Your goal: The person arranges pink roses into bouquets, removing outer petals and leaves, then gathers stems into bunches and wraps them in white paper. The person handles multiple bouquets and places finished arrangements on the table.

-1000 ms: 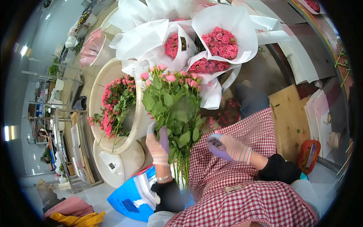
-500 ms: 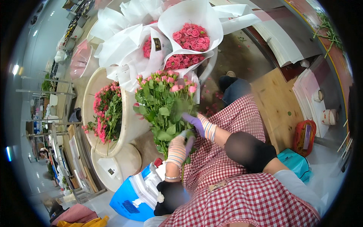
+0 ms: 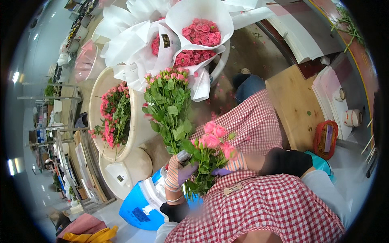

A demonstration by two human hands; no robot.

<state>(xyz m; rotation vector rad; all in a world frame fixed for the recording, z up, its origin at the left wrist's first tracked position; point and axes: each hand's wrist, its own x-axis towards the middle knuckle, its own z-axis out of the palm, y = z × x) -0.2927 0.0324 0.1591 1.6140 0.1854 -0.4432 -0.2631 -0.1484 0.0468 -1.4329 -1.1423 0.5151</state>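
Observation:
My left hand (image 3: 175, 173), in a striped glove with purple fingers, is closed round the lower stems of a tall leafy bunch of pink roses (image 3: 170, 101). This bunch leans away from me, blooms at the far end. Close to my lap, my right hand (image 3: 235, 163), gloved alike, is closed at the stems of a smaller spray of pink roses (image 3: 212, 139). The spray's leaves and blooms hide part of its fingers. Both sets of stems come together beside my left hand, over my red checked apron (image 3: 263, 198).
A cream tub (image 3: 139, 117) of pink roses stands at the left. Beyond are rose bouquets in white wrapping (image 3: 198, 12). A blue bag (image 3: 139, 210) lies by my left forearm. At the right are a wooden board (image 3: 287, 97) and a red net bag (image 3: 325, 139).
My right hand has moved from the tall bunch's side down toward my lap, and a pink rose spray now shows with it. My left hand has shifted slightly left and nearer.

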